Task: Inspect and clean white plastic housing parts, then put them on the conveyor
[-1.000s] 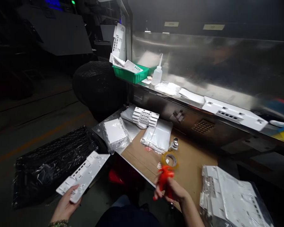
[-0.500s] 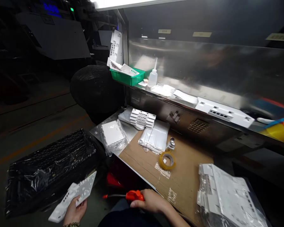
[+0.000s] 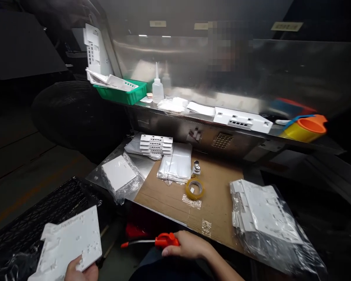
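Note:
My left hand (image 3: 81, 270) grips a white moulded plastic panel (image 3: 71, 240) by its lower edge, thumb on its face. The panel's broad side with small raised details faces me. In my right hand (image 3: 190, 245) is a red air blow gun (image 3: 165, 240), its thin metal nozzle with a red tip pointing left. My right fingers are wrapped round its body, in front of the bench's near edge. Below the panel at left is a black plastic crate (image 3: 58, 208) with dark film in it.
On the cardboard-covered bench (image 3: 219, 203) lie a roll of yellow tape (image 3: 194, 189), clear bags (image 3: 177, 162), stacked white parts (image 3: 156, 145) and bagged white panels (image 3: 263, 210). Another bagged part (image 3: 119, 173) lies at left. The shelf holds a green bin (image 3: 119, 93) and squeeze bottle (image 3: 158, 90).
The white panel has turned so its broad face shows more fully. My left hand has moved lower and slightly left. My view has swung right; the blow gun stays in my right hand.

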`<action>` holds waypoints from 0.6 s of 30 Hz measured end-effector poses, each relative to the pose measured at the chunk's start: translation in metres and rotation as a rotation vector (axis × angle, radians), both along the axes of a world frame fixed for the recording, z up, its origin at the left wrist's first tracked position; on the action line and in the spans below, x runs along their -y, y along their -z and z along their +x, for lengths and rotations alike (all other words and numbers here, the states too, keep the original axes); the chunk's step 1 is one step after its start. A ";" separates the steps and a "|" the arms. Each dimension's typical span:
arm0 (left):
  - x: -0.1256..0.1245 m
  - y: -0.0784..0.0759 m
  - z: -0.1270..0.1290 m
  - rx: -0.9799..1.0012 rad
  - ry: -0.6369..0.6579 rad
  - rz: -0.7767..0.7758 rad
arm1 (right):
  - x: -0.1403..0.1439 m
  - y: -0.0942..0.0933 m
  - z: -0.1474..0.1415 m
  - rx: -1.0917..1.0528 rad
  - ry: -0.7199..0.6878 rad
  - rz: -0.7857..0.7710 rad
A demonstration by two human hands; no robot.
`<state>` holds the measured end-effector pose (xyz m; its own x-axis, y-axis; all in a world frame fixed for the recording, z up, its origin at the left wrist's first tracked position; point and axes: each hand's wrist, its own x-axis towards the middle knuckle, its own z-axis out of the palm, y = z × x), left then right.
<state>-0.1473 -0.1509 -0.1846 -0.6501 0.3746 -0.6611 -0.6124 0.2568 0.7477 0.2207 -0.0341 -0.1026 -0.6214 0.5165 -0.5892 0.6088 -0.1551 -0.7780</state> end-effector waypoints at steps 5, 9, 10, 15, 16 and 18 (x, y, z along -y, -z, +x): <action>-0.036 -0.046 -0.001 -0.207 0.103 0.158 | -0.026 0.024 0.051 -0.201 0.693 -0.130; -0.085 -0.071 0.002 -0.043 0.330 0.088 | -0.070 0.049 0.111 -0.037 1.187 0.041; -0.100 -0.074 0.006 -0.005 0.411 0.046 | -0.082 0.056 0.124 0.002 1.276 0.062; -0.175 -0.075 0.045 0.029 0.821 -0.034 | -0.105 0.073 0.139 -0.014 1.546 0.135; -0.188 -0.074 0.055 0.043 0.895 -0.031 | -0.100 0.073 0.133 -0.061 1.567 0.146; -0.213 -0.072 0.076 0.081 1.056 -0.017 | -0.083 0.069 0.115 -0.195 1.562 0.141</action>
<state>-0.0716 0.0620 -0.1126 0.0462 0.7141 -0.6986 -0.1207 0.6982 0.7057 0.3357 0.0492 -0.1713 0.4972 0.7353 -0.4607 -0.1829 -0.4302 -0.8840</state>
